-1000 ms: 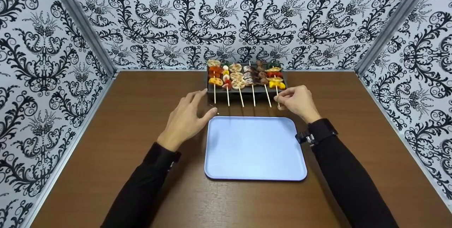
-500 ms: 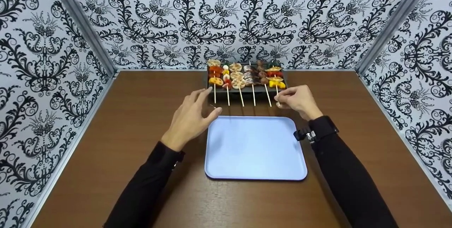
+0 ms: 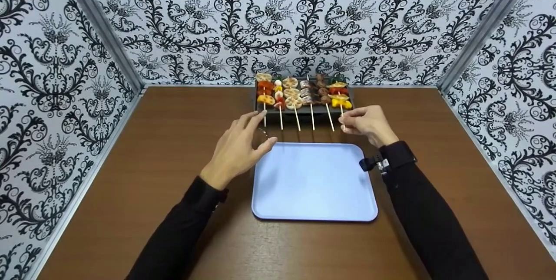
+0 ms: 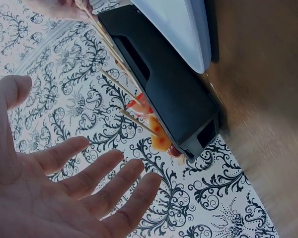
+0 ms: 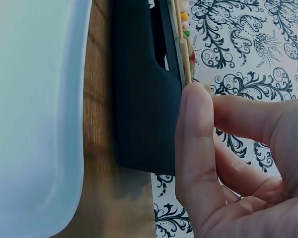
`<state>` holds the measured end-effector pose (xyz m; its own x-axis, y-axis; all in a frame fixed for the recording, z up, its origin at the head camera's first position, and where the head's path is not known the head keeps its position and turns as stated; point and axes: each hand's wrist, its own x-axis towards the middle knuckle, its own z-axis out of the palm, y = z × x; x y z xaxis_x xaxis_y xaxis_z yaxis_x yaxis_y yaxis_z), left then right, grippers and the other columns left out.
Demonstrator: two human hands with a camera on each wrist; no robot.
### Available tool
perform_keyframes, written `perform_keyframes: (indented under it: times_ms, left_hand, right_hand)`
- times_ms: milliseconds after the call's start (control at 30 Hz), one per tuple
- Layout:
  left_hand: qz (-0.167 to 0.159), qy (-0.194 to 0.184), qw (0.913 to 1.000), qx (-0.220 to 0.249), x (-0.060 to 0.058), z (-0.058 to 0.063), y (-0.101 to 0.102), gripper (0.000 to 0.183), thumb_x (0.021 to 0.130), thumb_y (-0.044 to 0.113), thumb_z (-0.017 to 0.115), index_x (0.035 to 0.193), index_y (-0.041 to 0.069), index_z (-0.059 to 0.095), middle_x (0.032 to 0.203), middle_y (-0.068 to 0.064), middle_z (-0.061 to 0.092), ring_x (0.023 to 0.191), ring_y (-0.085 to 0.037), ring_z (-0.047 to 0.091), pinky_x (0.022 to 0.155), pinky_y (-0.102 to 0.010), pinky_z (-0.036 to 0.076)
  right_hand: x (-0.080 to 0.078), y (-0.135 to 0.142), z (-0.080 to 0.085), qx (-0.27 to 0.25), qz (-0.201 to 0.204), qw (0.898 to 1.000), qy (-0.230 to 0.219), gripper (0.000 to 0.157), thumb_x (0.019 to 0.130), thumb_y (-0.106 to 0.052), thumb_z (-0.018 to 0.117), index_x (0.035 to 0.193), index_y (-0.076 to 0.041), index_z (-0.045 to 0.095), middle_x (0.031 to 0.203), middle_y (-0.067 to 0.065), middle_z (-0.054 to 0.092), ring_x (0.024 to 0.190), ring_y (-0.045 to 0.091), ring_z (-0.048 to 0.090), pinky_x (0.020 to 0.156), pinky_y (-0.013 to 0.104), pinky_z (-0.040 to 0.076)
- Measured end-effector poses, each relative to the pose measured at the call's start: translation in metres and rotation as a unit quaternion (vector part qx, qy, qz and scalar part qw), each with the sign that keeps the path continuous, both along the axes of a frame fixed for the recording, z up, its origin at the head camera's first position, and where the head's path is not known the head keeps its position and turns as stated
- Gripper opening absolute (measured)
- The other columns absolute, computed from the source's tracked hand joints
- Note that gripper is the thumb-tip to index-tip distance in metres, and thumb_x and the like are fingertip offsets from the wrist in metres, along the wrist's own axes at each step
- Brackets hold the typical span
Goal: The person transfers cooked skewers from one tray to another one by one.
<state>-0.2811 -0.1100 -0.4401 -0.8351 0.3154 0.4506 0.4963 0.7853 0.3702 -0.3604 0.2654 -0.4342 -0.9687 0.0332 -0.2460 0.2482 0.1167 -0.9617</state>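
Several food skewers lie side by side across a black grill box (image 4: pixel 169 74) at the back of the table. With thumb and fingers, my right hand (image 3: pixel 369 124) pinches the stick end of the rightmost skewer (image 3: pixel 339 102), which carries yellow and red pieces and still rests on the grill. My left hand (image 3: pixel 234 149) hovers by the stick of the leftmost skewer (image 3: pixel 266 99). In the left wrist view its fingers (image 4: pixel 107 183) are spread and apart from the sticks. In the right wrist view, the fingers hide most of the pinched stick.
A pale blue tray (image 3: pixel 315 184) lies in front of the grill, between my forearms. Brown wooden tabletop (image 3: pixel 152 149) surrounds it. Patterned black-and-white walls (image 3: pixel 278 24) stand behind the grill and on both sides.
My left hand has moved a little to the right, toward the leftmost skewer's stick. The right hand stays at the rightmost skewer, its wrist shifting slightly.
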Motion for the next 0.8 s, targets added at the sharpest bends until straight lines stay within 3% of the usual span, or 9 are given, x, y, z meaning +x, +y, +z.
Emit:
perform_keyframes:
  times_ms: [233, 800]
  left_hand:
    - [0.002, 0.005, 1.0000, 0.002, 0.005, -0.001, -0.001, 0.077, 0.099, 0.067, 0.057, 0.160, 0.023, 0.044, 0.154, -0.010, 0.051, 0.134, -0.033, 0.054, 0.104, -0.055, 0.055]
    - [0.021, -0.012, 0.9997, 0.000, 0.013, -0.004, -0.012, 0.076, 0.098, 0.068, 0.057, 0.159, 0.024, 0.046, 0.153, -0.008, 0.052, 0.135, -0.032, 0.053, 0.098, -0.055, 0.060]
  right_hand:
    - [0.002, 0.003, 0.001, -0.010, 0.003, 1.000, 0.005, 0.040, 0.092, -0.003, 0.080, 0.127, 0.012, 0.067, 0.113, 0.022, 0.072, 0.081, 0.021, 0.076, 0.084, 0.031, 0.067]
    - [0.015, 0.009, 0.010, -0.014, 0.012, 0.999, 0.027, 0.038, 0.094, -0.003, 0.077, 0.126, 0.014, 0.065, 0.098, 0.014, 0.075, 0.080, 0.020, 0.076, 0.083, 0.030, 0.067]
